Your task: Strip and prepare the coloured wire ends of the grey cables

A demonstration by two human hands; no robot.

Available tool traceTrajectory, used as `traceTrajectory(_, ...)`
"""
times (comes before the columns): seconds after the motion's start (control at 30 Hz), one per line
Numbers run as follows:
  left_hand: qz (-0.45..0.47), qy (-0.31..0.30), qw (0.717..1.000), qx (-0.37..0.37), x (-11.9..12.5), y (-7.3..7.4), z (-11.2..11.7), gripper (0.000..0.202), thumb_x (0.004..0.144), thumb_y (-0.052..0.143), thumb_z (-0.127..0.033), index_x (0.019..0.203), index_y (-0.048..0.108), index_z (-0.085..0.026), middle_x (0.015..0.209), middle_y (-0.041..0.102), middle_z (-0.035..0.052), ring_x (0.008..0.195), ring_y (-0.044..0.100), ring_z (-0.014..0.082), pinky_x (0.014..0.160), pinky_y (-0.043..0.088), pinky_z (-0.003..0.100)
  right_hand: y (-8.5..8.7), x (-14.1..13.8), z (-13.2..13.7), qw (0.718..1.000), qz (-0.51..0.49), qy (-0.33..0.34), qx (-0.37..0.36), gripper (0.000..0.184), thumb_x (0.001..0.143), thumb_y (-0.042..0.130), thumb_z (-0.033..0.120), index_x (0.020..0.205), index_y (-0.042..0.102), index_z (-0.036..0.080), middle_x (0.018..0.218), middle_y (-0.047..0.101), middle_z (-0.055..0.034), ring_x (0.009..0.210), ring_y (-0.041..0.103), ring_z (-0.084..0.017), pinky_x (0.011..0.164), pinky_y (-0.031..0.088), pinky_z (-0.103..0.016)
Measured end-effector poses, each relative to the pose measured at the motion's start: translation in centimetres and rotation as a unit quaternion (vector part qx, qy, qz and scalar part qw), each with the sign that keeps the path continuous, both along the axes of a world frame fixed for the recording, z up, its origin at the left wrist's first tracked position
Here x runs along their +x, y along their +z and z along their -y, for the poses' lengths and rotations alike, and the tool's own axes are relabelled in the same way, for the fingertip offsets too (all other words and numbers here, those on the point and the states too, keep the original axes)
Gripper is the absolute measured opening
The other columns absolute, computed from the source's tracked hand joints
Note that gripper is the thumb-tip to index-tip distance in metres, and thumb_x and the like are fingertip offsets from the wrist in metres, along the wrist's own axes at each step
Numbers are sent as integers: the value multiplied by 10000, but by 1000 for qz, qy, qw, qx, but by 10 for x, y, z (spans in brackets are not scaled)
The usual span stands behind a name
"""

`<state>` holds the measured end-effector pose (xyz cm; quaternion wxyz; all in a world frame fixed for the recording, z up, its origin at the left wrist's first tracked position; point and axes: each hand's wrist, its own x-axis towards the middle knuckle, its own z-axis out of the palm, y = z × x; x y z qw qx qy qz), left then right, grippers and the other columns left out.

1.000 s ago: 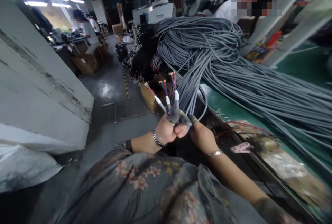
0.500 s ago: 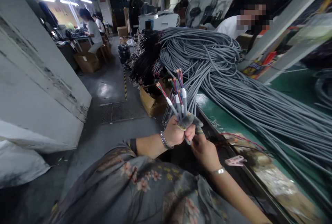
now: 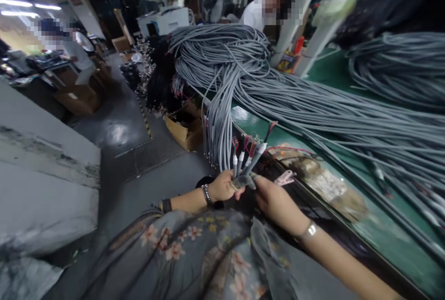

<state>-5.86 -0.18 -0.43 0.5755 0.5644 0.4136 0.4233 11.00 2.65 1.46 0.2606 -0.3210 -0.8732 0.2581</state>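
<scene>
My left hand (image 3: 224, 186) is closed around several grey cables (image 3: 239, 163), its thumb in a grey finger cover lying across them. The cables point up, with white-wrapped ends and thin coloured wires fanned out at the tips. One cable (image 3: 257, 154) leans away to the right, its reddish wires bunched at the tip. Just right of the left thumb, my right hand (image 3: 269, 193) is closed, with covered fingertips against the base of the leaning cable. Its inner fingers are partly hidden.
A large heap of grey cables (image 3: 222, 49) spreads over the green table (image 3: 378, 226). A pink clip (image 3: 285, 177) lies at the table's edge beside my right hand. An open cardboard box (image 3: 187, 128) is on the floor. A person in white (image 3: 253, 15) is behind the heap.
My view has turned to the right. The held cables have spread, and one now leans right, apart from the others. My right fingertips show beside the bundle rather than across it.
</scene>
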Motion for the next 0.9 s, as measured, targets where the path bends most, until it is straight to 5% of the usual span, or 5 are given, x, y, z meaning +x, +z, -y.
traceTrajectory(0.13, -95, -49, 994, 9, -2, -7, 6, 659, 717, 439, -799, 535, 454, -166, 476, 450, -18, 486, 419, 80, 534, 367, 226, 31, 20, 14, 990, -109, -87, -35, 240, 913, 398, 254, 988, 620, 201, 684, 652, -20, 605, 619, -161, 594, 496, -265)
traceTrajectory(0.27, -151, -95, 984, 24, 2, -9, 6, 642, 679, 517, -780, 578, 527, -146, 587, 523, 8, 610, 463, 113, 589, 384, 234, 40, 21, 22, 978, -147, -145, 9, 268, 902, 484, 401, 929, 659, 200, 723, 656, -40, 666, 614, -184, 629, 500, -291)
traceTrajectory(0.37, -114, -101, 988, 8, 3, -11, 7, 677, 706, 486, -779, 671, 619, -116, 650, 584, 41, 658, 515, 137, 623, 415, 244, 36, 21, 28, 975, -153, -161, 4, 310, 920, 450, 416, 909, 671, 199, 666, 634, -32, 610, 595, -170, 613, 501, -286)
traceTrajectory(0.57, -51, 9, 998, 26, -3, 3, 13, 691, 782, 393, -756, 786, 680, -128, 677, 628, 69, 714, 582, 172, 705, 463, 270, 17, 29, 33, 980, -139, -140, -40, 312, 916, 437, 415, 874, 665, 208, 658, 618, -34, 600, 596, -167, 604, 506, -281)
traceTrajectory(0.9, -194, -114, 974, 18, 14, -4, 4, 590, 747, 511, -704, 672, 616, -128, 664, 571, 3, 672, 505, 136, 657, 431, 227, -4, 22, 25, 979, -170, -92, -67, 296, 912, 472, 427, 803, 628, 201, 790, 637, -57, 743, 611, -176, 703, 515, -290)
